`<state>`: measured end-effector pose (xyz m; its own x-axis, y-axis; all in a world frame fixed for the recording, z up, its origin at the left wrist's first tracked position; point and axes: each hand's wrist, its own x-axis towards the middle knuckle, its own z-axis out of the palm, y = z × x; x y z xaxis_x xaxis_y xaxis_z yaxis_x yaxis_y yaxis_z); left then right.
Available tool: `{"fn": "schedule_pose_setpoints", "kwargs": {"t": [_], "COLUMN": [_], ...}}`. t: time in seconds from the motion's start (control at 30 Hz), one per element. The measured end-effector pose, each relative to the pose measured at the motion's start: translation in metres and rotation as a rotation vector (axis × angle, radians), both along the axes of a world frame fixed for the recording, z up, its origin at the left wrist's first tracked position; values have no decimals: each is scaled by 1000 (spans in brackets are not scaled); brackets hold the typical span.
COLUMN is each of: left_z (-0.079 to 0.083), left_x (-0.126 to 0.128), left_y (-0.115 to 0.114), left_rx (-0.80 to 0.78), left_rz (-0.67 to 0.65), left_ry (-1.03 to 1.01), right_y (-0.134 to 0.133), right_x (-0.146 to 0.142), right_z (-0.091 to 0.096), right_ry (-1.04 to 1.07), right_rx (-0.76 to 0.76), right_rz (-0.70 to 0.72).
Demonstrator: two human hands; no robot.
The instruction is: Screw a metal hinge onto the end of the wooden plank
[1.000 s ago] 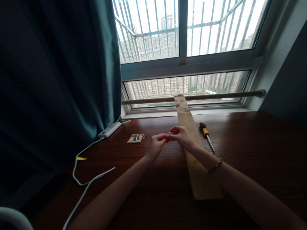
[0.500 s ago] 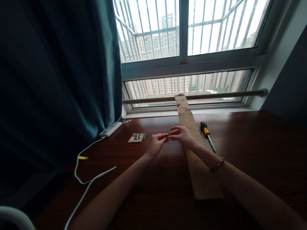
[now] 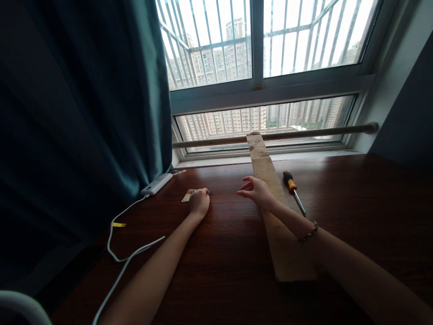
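Observation:
My left hand point(image 3: 199, 201) rests knuckles-up on the dark wooden table point(image 3: 237, 253), its fingers curled down over the right end of a small tan card point(image 3: 186, 196) with dark hardware on it. What the fingers hold is hidden. My right hand point(image 3: 257, 190) hovers over a long pale wooden plank point(image 3: 287, 253) with the fingers loosely spread and nothing visible in them. The plank runs from the table's near part up to a metal rail point(image 3: 321, 131) at the window.
An orange-handled screwdriver point(image 3: 293, 189) lies right of the plank. A white power bank point(image 3: 156, 183) with a white cable point(image 3: 125, 262) sits at the left by a dark teal curtain point(image 3: 84, 113). A barred window fills the back.
Both hands were pinched together on a small metal piece above the plank. My left hand has since moved left and down onto the small card, and my right hand has opened.

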<state>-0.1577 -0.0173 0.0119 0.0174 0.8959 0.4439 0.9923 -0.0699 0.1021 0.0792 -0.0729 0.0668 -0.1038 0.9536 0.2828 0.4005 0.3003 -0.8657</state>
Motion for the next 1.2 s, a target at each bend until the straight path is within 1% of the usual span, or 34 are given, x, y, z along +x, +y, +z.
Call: {"fn": "schedule_pose_setpoints", "kwargs": {"t": [0.13, 0.3, 0.47, 0.63, 0.87, 1.0, 1.1, 1.2], "left_z": [-5, -9, -7, -4, -14, -16, -15, -12], "left_x": [-1, -3, -1, 2, -1, -2, 0, 4], "left_y": [1, 2, -1, -3, 4, 6, 3, -2], "left_rx": [30, 31, 65, 122, 126, 106, 119, 127], "left_rz": [-37, -51, -32, -106, -51, -51, -78, -124], "left_ry": [129, 160, 164, 161, 70, 42, 45, 39], "right_y": [0, -1, -1, -1, -2, -1, 0, -1], "right_x": [0, 0, 1, 0, 0, -1, 0, 9], "right_z": [0, 1, 2, 2, 2, 0, 5, 19], "right_ry": [-8, -4, -12, -20, -23, 2, 54, 59], "right_rx": [5, 5, 8, 1, 12, 2, 2, 65], "right_rz": [-1, 4, -3, -20, -14, -8, 2, -24]}}
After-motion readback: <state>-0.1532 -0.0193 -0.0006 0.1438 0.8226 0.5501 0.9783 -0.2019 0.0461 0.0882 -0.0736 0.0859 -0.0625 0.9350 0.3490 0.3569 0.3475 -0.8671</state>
